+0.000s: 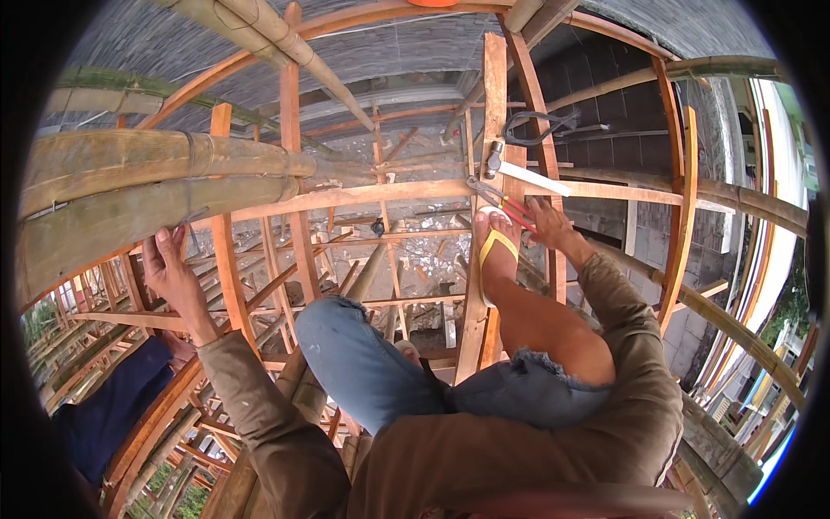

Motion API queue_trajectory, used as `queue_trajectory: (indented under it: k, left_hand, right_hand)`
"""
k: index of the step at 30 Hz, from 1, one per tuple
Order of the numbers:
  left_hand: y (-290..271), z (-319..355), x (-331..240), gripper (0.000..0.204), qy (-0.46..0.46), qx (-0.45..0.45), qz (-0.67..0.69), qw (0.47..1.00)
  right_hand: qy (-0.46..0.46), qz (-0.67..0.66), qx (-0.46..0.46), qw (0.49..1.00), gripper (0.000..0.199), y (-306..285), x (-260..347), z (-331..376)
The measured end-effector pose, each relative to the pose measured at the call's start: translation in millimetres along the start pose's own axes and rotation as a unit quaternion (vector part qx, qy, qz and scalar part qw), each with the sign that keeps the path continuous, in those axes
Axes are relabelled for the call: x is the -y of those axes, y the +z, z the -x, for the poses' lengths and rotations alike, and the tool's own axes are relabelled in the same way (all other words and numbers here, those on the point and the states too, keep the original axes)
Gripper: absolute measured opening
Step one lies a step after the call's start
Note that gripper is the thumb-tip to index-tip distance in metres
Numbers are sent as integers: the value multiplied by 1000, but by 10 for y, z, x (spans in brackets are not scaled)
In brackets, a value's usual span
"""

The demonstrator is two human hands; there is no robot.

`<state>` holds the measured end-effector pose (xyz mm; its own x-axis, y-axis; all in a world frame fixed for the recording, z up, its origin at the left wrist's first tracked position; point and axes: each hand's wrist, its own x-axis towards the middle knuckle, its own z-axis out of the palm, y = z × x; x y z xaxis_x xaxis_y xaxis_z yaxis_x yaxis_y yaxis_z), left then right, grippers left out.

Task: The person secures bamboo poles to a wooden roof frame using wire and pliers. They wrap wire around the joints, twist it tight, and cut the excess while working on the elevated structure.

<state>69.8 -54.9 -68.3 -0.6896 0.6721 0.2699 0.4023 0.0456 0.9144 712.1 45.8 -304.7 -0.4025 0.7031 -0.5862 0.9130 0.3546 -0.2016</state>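
Observation:
My right hand (pixel 555 230) is closed round the red handles of a pair of pincers (pixel 517 208), whose jaws lie over the wooden beam just beyond my sandalled foot (pixel 497 251). Beside the jaws, a hammer (pixel 532 177) with a white handle rests on the timber. At the left, my left hand (pixel 173 275) reaches up with fingers stretched against the underside of a thick bamboo pole (pixel 112 227). Dark tie wire (pixel 192 195) wraps this pole and the one above it, its loose end hanging close to my fingertips. I see nothing held in that hand.
A looped bundle of dark wire (pixel 532 130) hangs by an upright plank. Orange-brown timber posts (pixel 229 259) and bamboo poles surround me. Far below lies a debris-strewn floor (pixel 424 264). A grey block wall (pixel 614 104) stands right. At lower left is another person's dark-clothed leg (pixel 112 411).

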Motion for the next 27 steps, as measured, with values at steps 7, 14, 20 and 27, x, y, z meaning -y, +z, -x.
queue_trajectory:
  k: [7, 14, 20, 27]
  left_hand:
    - [14, -56, 11, 27, 27, 19, 27, 999]
    - [6, -45, -129, 33, -26, 30, 38, 998]
    - [70, 8, -198, 39, 26, 11, 40, 999]
    - [85, 370, -206, 34, -106, -85, 63, 989]
  right_hand:
    - [-22, 48, -129, 990, 68, 342, 87, -152]
    - [-27, -382, -22, 924, 24, -457, 1006, -64]
    - [-189, -371, 18, 909, 28, -1104, 2534, -275]
    - [-350, -277, -28, 894, 34, -1880, 3591, -171]
